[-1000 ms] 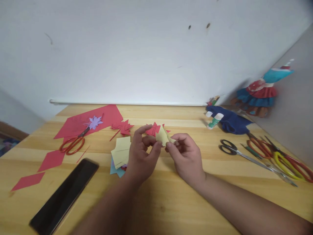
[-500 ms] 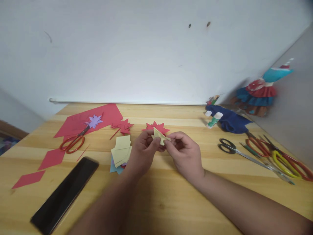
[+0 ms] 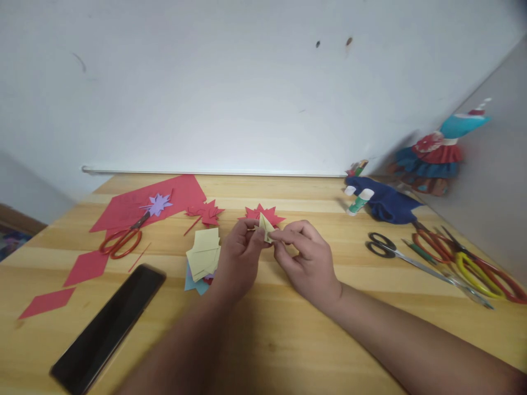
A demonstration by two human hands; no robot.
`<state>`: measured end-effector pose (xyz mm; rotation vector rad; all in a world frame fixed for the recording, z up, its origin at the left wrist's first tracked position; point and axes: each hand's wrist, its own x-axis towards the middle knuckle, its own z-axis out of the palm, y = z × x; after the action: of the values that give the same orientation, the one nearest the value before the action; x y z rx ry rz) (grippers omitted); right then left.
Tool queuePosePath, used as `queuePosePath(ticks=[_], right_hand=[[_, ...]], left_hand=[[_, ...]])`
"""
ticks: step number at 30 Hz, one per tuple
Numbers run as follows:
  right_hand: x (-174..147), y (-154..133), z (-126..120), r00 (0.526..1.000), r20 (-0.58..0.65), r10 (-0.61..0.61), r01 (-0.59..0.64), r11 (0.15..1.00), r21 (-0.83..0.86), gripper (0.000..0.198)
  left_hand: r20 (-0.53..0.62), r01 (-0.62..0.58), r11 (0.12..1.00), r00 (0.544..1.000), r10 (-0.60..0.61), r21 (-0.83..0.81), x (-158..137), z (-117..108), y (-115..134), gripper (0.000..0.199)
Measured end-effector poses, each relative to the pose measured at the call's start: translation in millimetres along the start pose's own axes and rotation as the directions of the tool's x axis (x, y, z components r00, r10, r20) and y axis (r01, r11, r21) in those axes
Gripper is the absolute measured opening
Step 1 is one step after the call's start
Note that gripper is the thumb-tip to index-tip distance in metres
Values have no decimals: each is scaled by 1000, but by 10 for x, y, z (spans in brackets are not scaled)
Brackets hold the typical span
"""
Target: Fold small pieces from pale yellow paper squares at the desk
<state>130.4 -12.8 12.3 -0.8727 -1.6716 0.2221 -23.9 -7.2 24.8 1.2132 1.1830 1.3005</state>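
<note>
A small folded piece of pale yellow paper (image 3: 266, 224) is pinched between the thumb and fingers of my left hand (image 3: 240, 258). The fingertips of my right hand (image 3: 307, 252) press on the paper's lower right edge, with the index finger stretched along it and the thumb just below. Right behind the paper lies a red paper star (image 3: 255, 212), partly hidden by my left hand. Beside my left wrist sits a stack of pale yellow paper squares (image 3: 203, 253), with blue paper (image 3: 193, 282) sticking out beneath.
Orange-handled scissors (image 3: 123, 243), a purple paper star (image 3: 158, 204), red sheets (image 3: 119, 204), red cut pieces (image 3: 87, 267) and a black phone (image 3: 109, 326) lie left. More red stars (image 3: 209, 212) are behind. Rightward are a glue stick (image 3: 360, 202), blue cloth (image 3: 387, 203), black-handled scissors (image 3: 382, 245) and yellow-handled scissors (image 3: 480, 277).
The fold of yellow paper stands narrower between my fingers. My right thumb has come off its front face, and my right index finger now reaches along its lower edge.
</note>
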Motion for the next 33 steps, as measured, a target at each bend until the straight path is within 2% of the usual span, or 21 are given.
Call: queuePosePath(ticks=[8,13,17,22,33], right_hand=[[36,26,-44,978,51,-201,207,965,-158,28],[49,30,-62,955,113,-276,293,937,-190,26],[51,32,-61,960,107,-259,276,940,-201,23],[42,52,-52,965,135,-226,246,957,-153,22],[-3,52,-65,945,203,-257,290,945,-152,21]], left_hand=[[37,-30,996,999,33,-82,32,-12,4,33],[6,8,997,1000,-8,-71,41,-20,46,32],[-25,34,996,999,-36,-82,62,-33,56,28],[-9,44,999,999,-43,7,84,-79,52,25],[29,-22,979,999,17,204,74,-118,87,20]])
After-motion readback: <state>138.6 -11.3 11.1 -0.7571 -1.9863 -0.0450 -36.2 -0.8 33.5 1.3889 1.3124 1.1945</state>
